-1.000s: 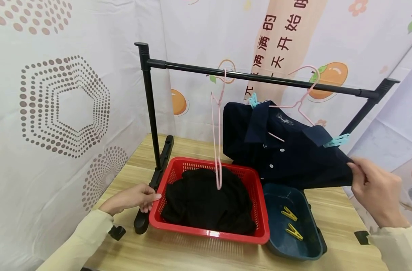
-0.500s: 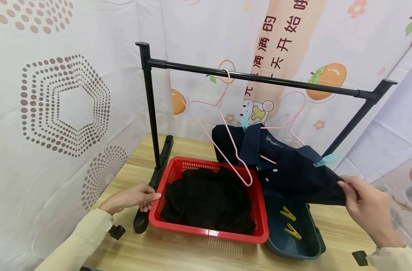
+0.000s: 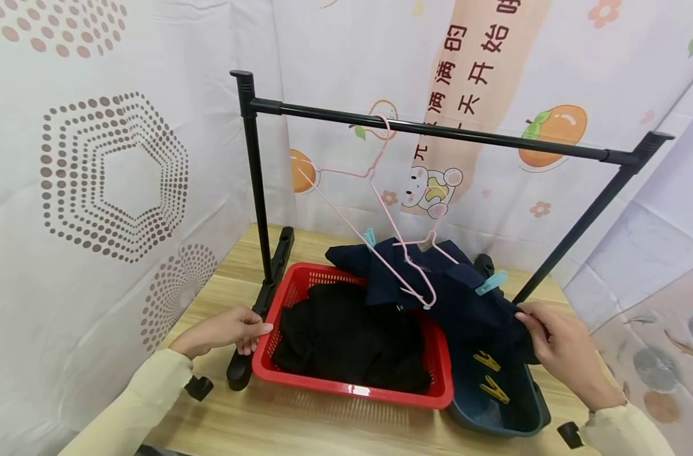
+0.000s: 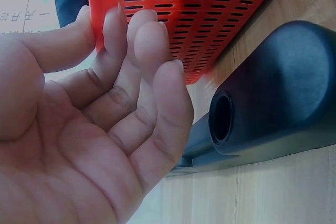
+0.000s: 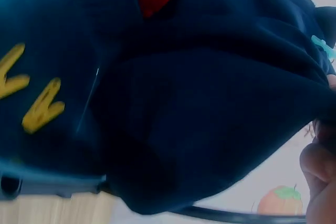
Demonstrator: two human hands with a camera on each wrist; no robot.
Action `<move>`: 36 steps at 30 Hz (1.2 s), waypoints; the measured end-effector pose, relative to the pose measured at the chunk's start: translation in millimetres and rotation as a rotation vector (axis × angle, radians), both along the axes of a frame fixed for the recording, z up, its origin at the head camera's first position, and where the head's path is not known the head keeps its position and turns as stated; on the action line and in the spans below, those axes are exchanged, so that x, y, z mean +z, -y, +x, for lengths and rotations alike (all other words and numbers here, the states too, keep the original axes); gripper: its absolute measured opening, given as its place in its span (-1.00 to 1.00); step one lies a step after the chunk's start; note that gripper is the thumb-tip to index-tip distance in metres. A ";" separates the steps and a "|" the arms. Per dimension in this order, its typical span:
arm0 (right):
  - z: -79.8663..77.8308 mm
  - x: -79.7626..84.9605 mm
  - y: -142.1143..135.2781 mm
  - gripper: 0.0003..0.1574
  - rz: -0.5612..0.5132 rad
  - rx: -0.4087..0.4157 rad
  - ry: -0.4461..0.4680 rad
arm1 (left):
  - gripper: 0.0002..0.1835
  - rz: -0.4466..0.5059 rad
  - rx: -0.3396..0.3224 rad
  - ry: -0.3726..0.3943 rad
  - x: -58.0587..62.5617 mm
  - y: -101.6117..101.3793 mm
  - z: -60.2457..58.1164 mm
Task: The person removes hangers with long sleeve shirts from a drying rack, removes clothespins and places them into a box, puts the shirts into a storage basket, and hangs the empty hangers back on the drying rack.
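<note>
My left hand [image 3: 232, 329] pinches the left rim of a red plastic basket [image 3: 352, 389], thumb over the rim and fingers against the slotted wall [image 4: 184, 11]. Black cloth [image 3: 346, 342] lies bunched in the basket. My right hand [image 3: 563, 345] pinches the sleeve end of a navy buttoned shirt [image 3: 466, 307]. That shirt is draped over a pink hanger [image 3: 433, 239] whose hook is off the rail, and light-blue clothespins [image 3: 491, 283] are clipped on its two sides. Its cloth overlaps the back right of the basket and the dark blue tub [image 3: 483, 420].
A bare pink hanger [image 3: 371, 172] hangs from the black rack's rail [image 3: 466, 134], in front of the shirt. Yellow clothespins [image 3: 495, 389] lie in the tub. The rack's left foot [image 3: 239, 373] runs beside the basket on the wooden table [image 3: 232, 430]. Printed curtains stand behind.
My right hand has drawn the shirt and its hanger down and leftward, away from the rail. The bare hanger has swung round to face forward. My left hand stays on the basket rim.
</note>
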State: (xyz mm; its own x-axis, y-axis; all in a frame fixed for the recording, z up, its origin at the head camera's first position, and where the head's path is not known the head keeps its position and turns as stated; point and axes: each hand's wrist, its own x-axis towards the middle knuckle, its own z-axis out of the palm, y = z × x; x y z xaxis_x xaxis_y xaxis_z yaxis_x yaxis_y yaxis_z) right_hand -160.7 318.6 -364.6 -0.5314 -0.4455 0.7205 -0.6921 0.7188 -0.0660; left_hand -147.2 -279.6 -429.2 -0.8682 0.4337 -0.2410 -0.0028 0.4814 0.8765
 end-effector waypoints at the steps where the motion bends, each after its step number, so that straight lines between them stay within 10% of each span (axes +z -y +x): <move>1: -0.8 0.1 2.9 -0.94 -0.008 0.011 0.003 | -0.57 -0.001 -0.001 0.001 -0.1 0.1 -0.4; 19: -5.3 13.3 49.9 -0.71 -0.149 0.110 0.121 | -0.57 -0.011 0.020 0.001 2.7 -1.5 1.7; 36: -0.5 30.5 77.3 -0.77 -0.386 0.120 0.441 | -0.56 -0.028 0.028 -0.020 3.1 -3.7 3.8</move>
State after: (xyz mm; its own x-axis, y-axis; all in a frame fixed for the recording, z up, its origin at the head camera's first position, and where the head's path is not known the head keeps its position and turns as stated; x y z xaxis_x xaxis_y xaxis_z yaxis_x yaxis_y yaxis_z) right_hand -161.2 241.3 -334.1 -0.7794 -0.2705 0.5651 -0.6147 0.5043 -0.6065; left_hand -143.4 -275.9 -426.1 -0.8847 0.4024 -0.2354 0.0007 0.5061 0.8625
